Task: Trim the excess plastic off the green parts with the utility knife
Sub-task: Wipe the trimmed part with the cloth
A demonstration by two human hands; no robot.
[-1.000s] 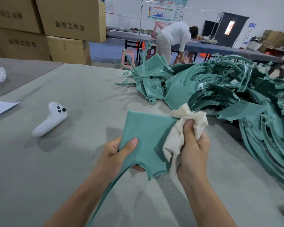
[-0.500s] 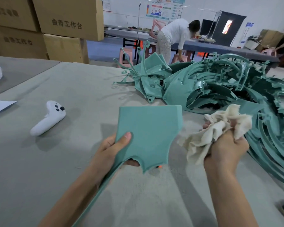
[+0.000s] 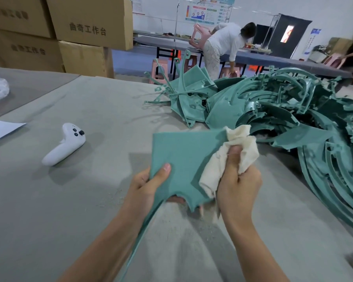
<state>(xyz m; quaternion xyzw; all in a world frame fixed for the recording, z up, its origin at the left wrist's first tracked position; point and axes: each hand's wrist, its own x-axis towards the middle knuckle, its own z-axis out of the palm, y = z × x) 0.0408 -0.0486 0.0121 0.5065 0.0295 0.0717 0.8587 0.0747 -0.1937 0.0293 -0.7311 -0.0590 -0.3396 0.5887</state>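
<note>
The left grip [image 3: 149,186] pinches a flat green plastic part [image 3: 183,157] by its near left edge, thumb [image 3: 165,169] lying on the top face and fingers tucked beneath, and holds it above the grey tabletop [image 3: 69,210]. A thin green strip [image 3: 139,241] runs from the part's near end down alongside the left forearm. The right grip [image 3: 238,186] is curled tightly round a bunched cream cloth [image 3: 212,174], whose upper folds lie against the part's right side and far right corner. Beyond the right grip and out to its right, a large heap of green parts [image 3: 273,110] sprawls over the tabletop, curved ribs and flat panels tangled together. Well to the left of the left grip a white handheld controller [image 3: 64,144] lies on the tabletop, and farther left again a sheet of white paper [image 3: 0,129]. Far beyond the left grip stand stacked cardboard boxes [image 3: 90,23]. In the background past the heap, a person in a white top [image 3: 222,45] bends over another long table near pink stools [image 3: 158,72].
</note>
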